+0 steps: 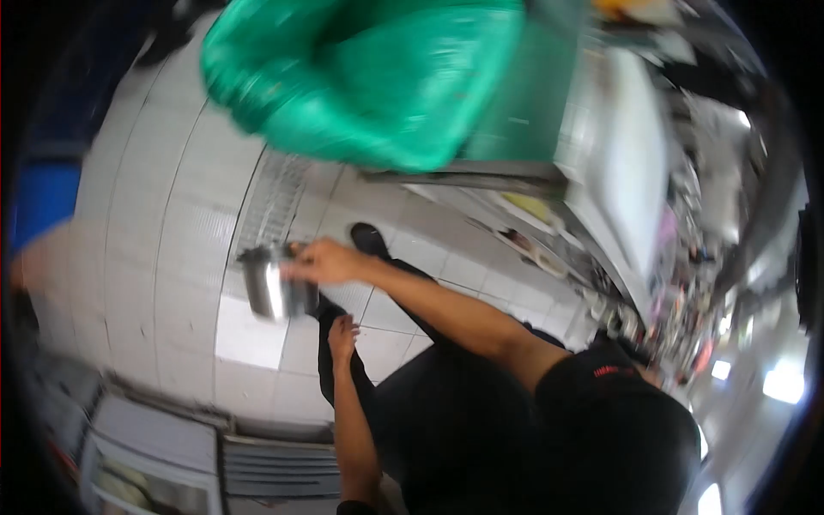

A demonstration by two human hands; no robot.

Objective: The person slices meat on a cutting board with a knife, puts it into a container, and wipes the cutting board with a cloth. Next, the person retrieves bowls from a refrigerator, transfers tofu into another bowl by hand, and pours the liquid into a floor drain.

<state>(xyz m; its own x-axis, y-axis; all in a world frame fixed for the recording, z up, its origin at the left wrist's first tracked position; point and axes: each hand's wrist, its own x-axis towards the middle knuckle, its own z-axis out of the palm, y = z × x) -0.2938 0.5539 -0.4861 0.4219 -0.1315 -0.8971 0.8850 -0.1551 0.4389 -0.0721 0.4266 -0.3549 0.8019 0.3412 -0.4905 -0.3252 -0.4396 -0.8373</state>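
Note:
My right hand (322, 262) reaches out and grips a shiny metal pot (273, 287) by its rim or handle; the exact grip is blurred. The pot is over the tiled floor. Close by, my left hand (343, 337) hangs near my leg with nothing in it, its fingers loosely bent and apart. Beyond the pot stands a bin lined with a green plastic bag (412, 94), its mouth open. Neither hand touches the bag.
Beside the bag is a metal counter (614, 154) with a lower shelf holding several items. A slatted grey unit (279, 468) and a glass-fronted cabinet (154, 472) stand opposite. At the left edge appear a blurred arm (43, 262) of another person and a blue object (45, 199).

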